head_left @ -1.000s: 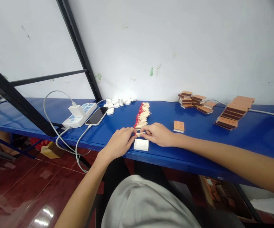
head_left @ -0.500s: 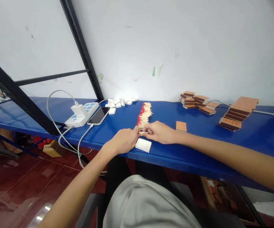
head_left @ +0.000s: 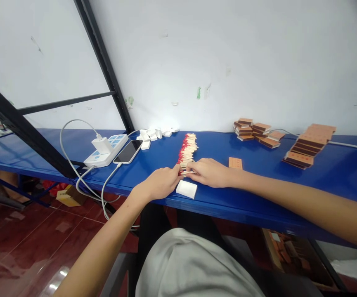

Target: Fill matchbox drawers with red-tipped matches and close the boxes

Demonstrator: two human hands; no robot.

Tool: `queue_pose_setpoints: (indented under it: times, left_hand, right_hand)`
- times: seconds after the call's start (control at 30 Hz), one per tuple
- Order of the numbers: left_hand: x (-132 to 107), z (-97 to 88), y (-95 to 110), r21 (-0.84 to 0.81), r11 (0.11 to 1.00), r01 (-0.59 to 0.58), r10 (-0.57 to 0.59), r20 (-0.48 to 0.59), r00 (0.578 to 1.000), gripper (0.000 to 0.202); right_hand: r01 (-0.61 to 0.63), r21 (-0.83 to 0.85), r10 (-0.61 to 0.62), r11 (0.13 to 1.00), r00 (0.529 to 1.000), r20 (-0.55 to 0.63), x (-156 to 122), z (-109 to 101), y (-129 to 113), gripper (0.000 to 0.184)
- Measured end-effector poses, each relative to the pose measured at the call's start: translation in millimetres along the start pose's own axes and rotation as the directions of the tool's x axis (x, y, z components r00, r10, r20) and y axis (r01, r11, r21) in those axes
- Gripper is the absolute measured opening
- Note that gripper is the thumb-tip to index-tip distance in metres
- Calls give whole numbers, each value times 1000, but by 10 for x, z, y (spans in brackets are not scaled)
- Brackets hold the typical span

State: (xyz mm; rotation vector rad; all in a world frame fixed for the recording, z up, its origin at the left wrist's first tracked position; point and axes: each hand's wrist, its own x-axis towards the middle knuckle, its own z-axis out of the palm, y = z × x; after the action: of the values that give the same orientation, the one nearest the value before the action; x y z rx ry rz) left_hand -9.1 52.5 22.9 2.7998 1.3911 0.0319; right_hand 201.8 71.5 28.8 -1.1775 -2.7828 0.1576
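A long row of red-tipped matches (head_left: 188, 149) lies on the blue table, heads to the left. At its near end, my left hand (head_left: 162, 182) is closed, its fingertips pinching the head side of a few matches. Opposite it, my right hand (head_left: 211, 172) is closed on the stick ends of the same matches, and the fingers partly hide them. Just below both hands lies a white matchbox tray (head_left: 187, 189); whether it holds anything cannot be made out. An orange matchbox sleeve (head_left: 235, 163) lies beyond my right wrist.
White matchbox trays (head_left: 145, 136) are heaped by the wall. Stacked matchboxes (head_left: 244, 131) and a leaning pile of orange sleeves (head_left: 310, 142) stand at the right. A phone (head_left: 128, 152), a power strip (head_left: 105, 154) and cables lie left, beside a black shelf post (head_left: 104, 53).
My fingers have shifted slightly at the near end of the row, and the pinched matches now show a little differently between them. The trays, sleeves and boxes have stayed put.
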Motion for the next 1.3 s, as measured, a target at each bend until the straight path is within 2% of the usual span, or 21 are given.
queue_pose_setpoints:
  times: [0.2, 0.33, 0.5, 0.67, 0.77, 0.87, 1.1, 1.3]
  left_hand:
    - [52, -51, 48, 65, 998, 1, -7, 86, 996, 26]
    - [77, -65, 79, 90, 996, 3, -13, 105, 994, 28]
    - [86, -133, 53, 64, 998, -11, 3, 126, 992, 23]
    - [19, -274, 30, -34, 999, -42, 45, 123, 991, 24]
    - [-69, -378, 37, -109, 991, -79, 93, 126, 988, 25]
    - [-150, -433, 74, -144, 984, -101, 121, 138, 983, 24]
    - [-200, -312, 114, -243, 965, -97, 138, 159, 978, 22]
    - [-254, -204, 85, -432, 897, -92, 133, 65, 989, 28]
  right_hand:
    - [1, -75, 0, 997, 1000, 9, 16, 53, 9, 27]
    - [-13, -119, 14, 993, 1000, 12, 38, 98, 18, 28]
    - [-17, -110, 16, 994, 1000, -10, 19, 40, 7, 27]
    - [-16, 4, 16, 1000, 1000, -18, -64, -148, -83, 23]
    - [27, 149, -28, 988, 1000, 9, -128, -287, -171, 27]
    - [17, 257, -33, 966, 998, 60, -190, -391, -238, 29]
    - [8, 319, -57, 948, 988, 145, -227, -361, -253, 27]
    - [-9, 326, -54, 945, 982, 183, -189, -299, -259, 26]
